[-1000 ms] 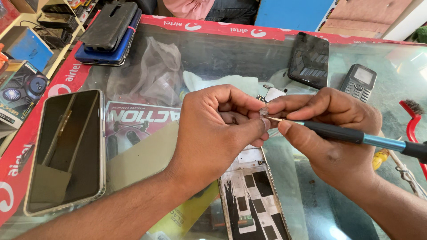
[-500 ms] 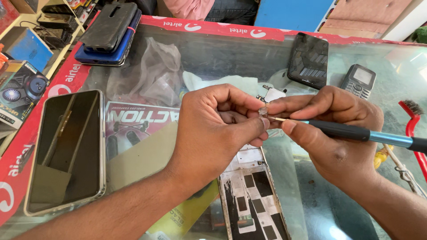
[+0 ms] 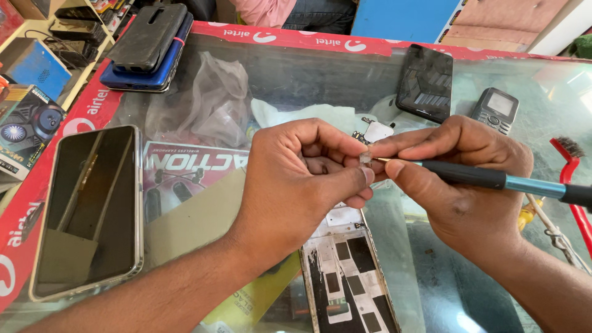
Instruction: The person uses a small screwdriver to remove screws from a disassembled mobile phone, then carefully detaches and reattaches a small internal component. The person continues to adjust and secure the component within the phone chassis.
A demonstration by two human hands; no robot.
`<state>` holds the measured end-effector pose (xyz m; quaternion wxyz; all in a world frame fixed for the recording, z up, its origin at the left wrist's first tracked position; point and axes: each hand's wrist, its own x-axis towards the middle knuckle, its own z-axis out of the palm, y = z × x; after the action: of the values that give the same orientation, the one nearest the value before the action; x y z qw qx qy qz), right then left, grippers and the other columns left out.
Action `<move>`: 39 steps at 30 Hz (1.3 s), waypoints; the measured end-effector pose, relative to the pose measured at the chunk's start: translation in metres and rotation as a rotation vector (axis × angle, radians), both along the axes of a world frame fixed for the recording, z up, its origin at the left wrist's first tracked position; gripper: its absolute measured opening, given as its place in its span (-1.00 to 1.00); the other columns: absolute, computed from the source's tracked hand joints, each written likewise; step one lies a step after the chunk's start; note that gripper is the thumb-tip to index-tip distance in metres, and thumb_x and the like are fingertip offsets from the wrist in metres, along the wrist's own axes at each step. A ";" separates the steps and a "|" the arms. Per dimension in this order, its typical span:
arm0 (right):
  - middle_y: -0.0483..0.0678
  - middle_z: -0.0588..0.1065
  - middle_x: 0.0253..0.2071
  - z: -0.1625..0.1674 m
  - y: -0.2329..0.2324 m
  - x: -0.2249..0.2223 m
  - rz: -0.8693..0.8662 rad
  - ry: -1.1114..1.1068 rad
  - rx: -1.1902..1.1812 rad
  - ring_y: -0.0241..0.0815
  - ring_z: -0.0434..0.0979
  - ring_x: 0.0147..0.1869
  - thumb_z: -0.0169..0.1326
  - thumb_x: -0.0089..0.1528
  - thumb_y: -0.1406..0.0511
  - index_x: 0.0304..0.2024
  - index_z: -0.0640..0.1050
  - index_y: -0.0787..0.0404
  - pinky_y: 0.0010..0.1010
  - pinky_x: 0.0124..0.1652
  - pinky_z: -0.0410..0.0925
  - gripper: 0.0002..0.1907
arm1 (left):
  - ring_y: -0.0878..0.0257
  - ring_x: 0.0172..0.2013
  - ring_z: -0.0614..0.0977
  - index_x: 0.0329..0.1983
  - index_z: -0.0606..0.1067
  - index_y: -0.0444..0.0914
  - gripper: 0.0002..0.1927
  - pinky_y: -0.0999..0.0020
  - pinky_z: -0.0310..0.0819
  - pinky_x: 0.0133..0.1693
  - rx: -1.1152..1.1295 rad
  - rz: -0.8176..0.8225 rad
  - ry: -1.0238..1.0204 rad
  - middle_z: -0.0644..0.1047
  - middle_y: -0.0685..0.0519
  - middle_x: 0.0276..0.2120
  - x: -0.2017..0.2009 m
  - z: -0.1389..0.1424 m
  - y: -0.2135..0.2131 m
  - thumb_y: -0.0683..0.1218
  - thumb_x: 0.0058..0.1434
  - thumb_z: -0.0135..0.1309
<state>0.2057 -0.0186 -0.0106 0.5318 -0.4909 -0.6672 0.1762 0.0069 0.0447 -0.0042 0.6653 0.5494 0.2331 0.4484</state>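
My left hand (image 3: 302, 179) pinches a tiny clear part (image 3: 365, 158) between thumb and forefinger above the glass counter. My right hand (image 3: 468, 185) grips a screwdriver (image 3: 493, 180) with a black and teal handle, its thin tip touching that small part. Below both hands lies an opened phone frame (image 3: 348, 277) with its inner side up. A small metal-and-white phone component (image 3: 375, 131) lies just behind my fingers.
A smartphone (image 3: 86, 209) with a dark screen lies at the left. Stacked phones (image 3: 148, 46) sit far left, a black phone (image 3: 427, 83) and a keypad phone (image 3: 496, 110) far right. A crumpled clear bag (image 3: 203, 102), a red brush (image 3: 570, 166) and a red counter rim (image 3: 320, 40) surround the glass.
Both hands stay almost still; the screwdriver tip keeps contact with the tiny part, with only slight shifts of my fingers.
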 end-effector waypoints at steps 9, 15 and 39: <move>0.24 0.65 -0.08 -0.005 0.003 0.004 0.090 0.110 -0.051 -0.16 0.70 0.01 0.22 0.24 0.48 -0.30 0.49 0.33 -0.33 0.05 0.60 -0.88 | 0.34 -0.44 0.69 -0.26 0.54 -0.44 -0.86 0.49 0.67 -0.39 -0.014 -0.009 -0.009 0.63 -0.05 -0.41 0.001 -0.001 0.004 -0.35 0.11 0.22; 0.27 0.63 -0.08 -0.007 0.004 0.006 0.103 0.166 -0.073 -0.10 0.69 0.05 0.20 0.23 0.51 -0.29 0.49 0.35 -0.27 0.08 0.60 -0.89 | 0.34 -0.40 0.69 -0.18 0.58 -0.43 -0.83 0.48 0.67 -0.35 0.011 -0.035 -0.068 0.61 -0.03 -0.40 0.000 -0.006 0.004 -0.36 0.15 0.19; 0.32 0.62 -0.05 -0.013 0.007 0.013 0.212 0.385 -0.126 -0.08 0.68 0.04 0.16 0.23 0.54 -0.28 0.50 0.37 -0.24 0.10 0.58 -0.92 | 0.30 -0.42 0.71 -0.13 0.58 -0.49 -0.79 0.44 0.70 -0.36 -0.024 -0.062 -0.061 0.64 -0.09 -0.37 0.000 -0.006 0.007 -0.34 0.15 0.20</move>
<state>0.2183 -0.0115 -0.0236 0.5964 -0.4076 -0.5887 0.3627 0.0070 0.0514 -0.0098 0.6922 0.5345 0.2011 0.4414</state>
